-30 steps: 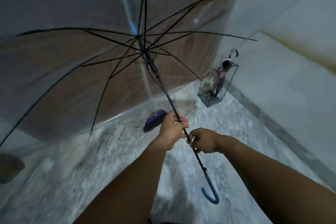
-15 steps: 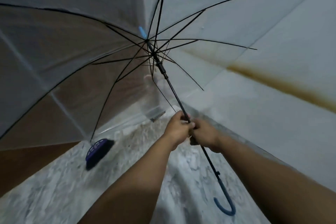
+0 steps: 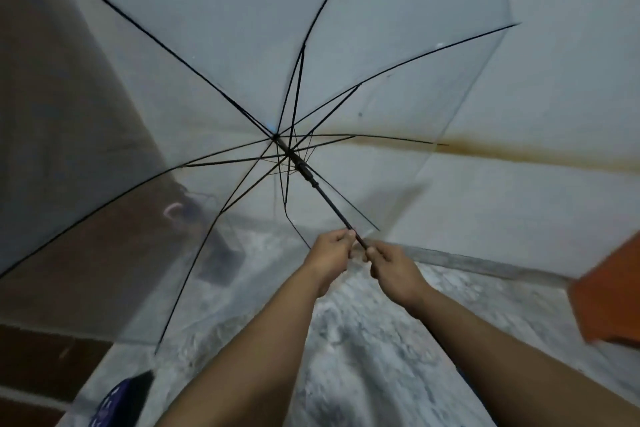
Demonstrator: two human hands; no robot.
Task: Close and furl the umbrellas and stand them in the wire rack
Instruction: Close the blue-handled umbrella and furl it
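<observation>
A: Above the speckled floor [image 3: 363, 340], the clear umbrella [image 3: 214, 55] is standing fully open, canopy tilting up and away toward the pale wall [image 3: 540, 87]. What is gripping it?

B: Both hands are gripping the black shaft [image 3: 329, 199]. The left hand [image 3: 330, 258] is curling round it just above the right hand [image 3: 394, 269], the two nearly touching. The runner [image 3: 304, 168] is sitting high near the hub, so closing is not yet under way.

A: Likely faults from here?

B: Three. The stretchers are folding inward when the runner drops — a fingertip left in their path is likely getting pinched. The long rib tips are reaching close to the wall and a brown panel [image 3: 52, 114] at the left edge; swinging the canopy is risking a snag. A dark blue object [image 3: 121, 399] is lying at the floor's near-left corner, and stepping on it is a trip hazard.

A: Appearance of the umbrella?

B: Transparent canopy, thin black ribs, a small blue tip showing at the hub. The handle is lying out of view — the wire rack likewise.
</observation>
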